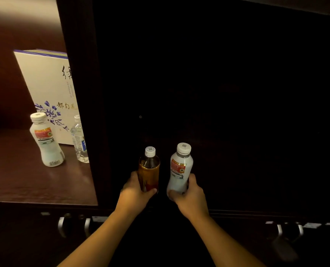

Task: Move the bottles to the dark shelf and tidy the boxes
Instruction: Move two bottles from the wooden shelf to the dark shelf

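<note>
My left hand grips the lower part of an amber tea bottle with a white cap. My right hand holds a white milky bottle with a red label around its base. Both bottles stand upright, side by side, inside the dark shelf compartment. In the lit left compartment, another white milky bottle and a clear water bottle stand in front of a white box with blue flowers, which leans backward.
A dark vertical divider separates the lit brown shelf from the dark compartment. Below the shelves, cabinet fronts carry metal handles and more handles at the right.
</note>
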